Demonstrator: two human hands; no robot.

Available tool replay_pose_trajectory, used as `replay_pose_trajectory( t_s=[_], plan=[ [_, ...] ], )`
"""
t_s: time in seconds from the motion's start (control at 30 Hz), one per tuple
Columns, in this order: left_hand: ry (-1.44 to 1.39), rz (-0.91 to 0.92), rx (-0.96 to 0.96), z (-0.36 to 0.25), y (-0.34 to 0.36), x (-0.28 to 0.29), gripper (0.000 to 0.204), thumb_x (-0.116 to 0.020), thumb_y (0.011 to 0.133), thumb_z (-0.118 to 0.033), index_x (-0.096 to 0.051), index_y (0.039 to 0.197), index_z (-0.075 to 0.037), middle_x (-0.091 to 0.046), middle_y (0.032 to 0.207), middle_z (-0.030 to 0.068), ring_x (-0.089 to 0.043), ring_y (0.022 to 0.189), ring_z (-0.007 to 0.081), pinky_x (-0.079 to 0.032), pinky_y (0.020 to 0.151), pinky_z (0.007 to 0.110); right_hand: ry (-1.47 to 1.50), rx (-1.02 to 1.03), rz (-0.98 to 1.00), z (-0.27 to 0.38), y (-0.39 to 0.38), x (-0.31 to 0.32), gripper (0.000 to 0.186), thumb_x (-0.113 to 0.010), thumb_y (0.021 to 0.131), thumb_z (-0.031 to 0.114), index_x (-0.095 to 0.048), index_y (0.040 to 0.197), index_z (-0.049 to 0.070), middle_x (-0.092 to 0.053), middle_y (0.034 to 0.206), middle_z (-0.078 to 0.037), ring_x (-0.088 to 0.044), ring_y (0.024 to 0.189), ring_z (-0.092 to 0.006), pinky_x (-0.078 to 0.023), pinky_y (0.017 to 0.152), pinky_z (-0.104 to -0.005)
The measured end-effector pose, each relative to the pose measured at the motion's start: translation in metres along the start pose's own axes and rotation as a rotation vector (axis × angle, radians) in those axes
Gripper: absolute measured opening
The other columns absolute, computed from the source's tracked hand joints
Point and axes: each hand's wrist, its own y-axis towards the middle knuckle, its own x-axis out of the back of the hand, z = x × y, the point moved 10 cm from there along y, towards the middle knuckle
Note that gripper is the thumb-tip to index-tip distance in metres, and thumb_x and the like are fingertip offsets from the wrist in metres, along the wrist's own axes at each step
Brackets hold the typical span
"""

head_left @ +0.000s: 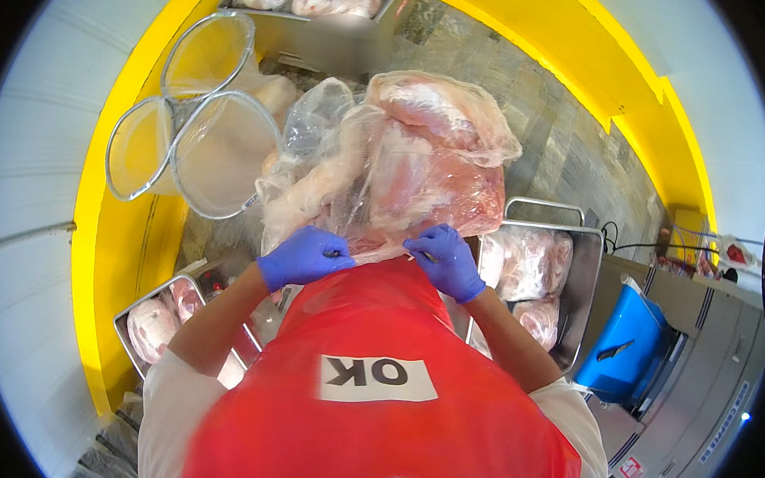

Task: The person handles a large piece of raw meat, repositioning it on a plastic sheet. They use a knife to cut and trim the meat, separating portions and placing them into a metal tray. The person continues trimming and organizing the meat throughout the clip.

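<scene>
Large pieces of pink raw meat in clear plastic bags (pixel 437 186) lie piled in front of me, with loose plastic folds at the left. My left hand (pixel 312 254), in a blue glove, is closed on the near edge of the plastic bag, left of middle. A little to the right, my right hand (pixel 440 258), also gloved in blue, has its fingers curled on that same edge. The red apron (pixel 363 437) on my body fills the lower middle, just below both hands.
Three metal hoops (pixel 225 101) with clear liners stand at upper left. Steel tubs of wrapped meat sit at right (pixel 583 297), lower left (pixel 122 329) and top (pixel 381 14). A blue plastic object (pixel 619 338) is at right. Yellow-based walls (pixel 90 293) curve around the space.
</scene>
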Motion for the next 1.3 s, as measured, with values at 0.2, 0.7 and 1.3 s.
replay_pose_trajectory(
  t_s=[0.2,0.7,1.3],
  plan=[
    [0.258,0.197,-0.093,0.048,-0.004,-0.035,0.033,-0.066,0.103,-0.038,-0.079,0.100,-0.008,-0.073,0.088,0.0174,-0.069,0.079,0.0370,-0.054,0.074,0.046,-0.001,-0.063,-0.015,-0.006,-0.017,0.008,0.012,-0.079,0.091,0.014,-0.081,0.101,0.011,-0.073,0.097,-0.009,-0.069,0.089,-0.0306,-0.056,0.082,-0.0422],
    [-0.230,-0.862,0.421,0.103,0.151,0.069,0.067,-0.073,0.093,-0.059,-0.067,0.124,0.001,-0.071,0.118,0.0299,-0.070,0.110,0.0457,-0.054,0.096,0.052,-0.138,-0.239,-0.364,-0.048,-0.005,0.087,0.041,-0.086,0.084,0.021,-0.077,0.123,0.011,-0.068,0.129,-0.019,-0.062,0.122,-0.0389,-0.049,0.108,-0.0482],
    [0.344,-0.855,0.455,0.154,0.099,0.179,0.038,-0.066,0.100,-0.043,-0.074,0.102,-0.006,-0.074,0.107,0.0248,-0.070,0.100,0.0471,-0.055,0.090,0.055,-0.389,-0.308,-0.015,-0.092,-0.009,0.064,0.084,-0.084,0.086,0.042,-0.050,0.161,0.027,-0.034,0.173,-0.016,-0.029,0.157,-0.0526,-0.035,0.121,-0.0630]
  ],
)
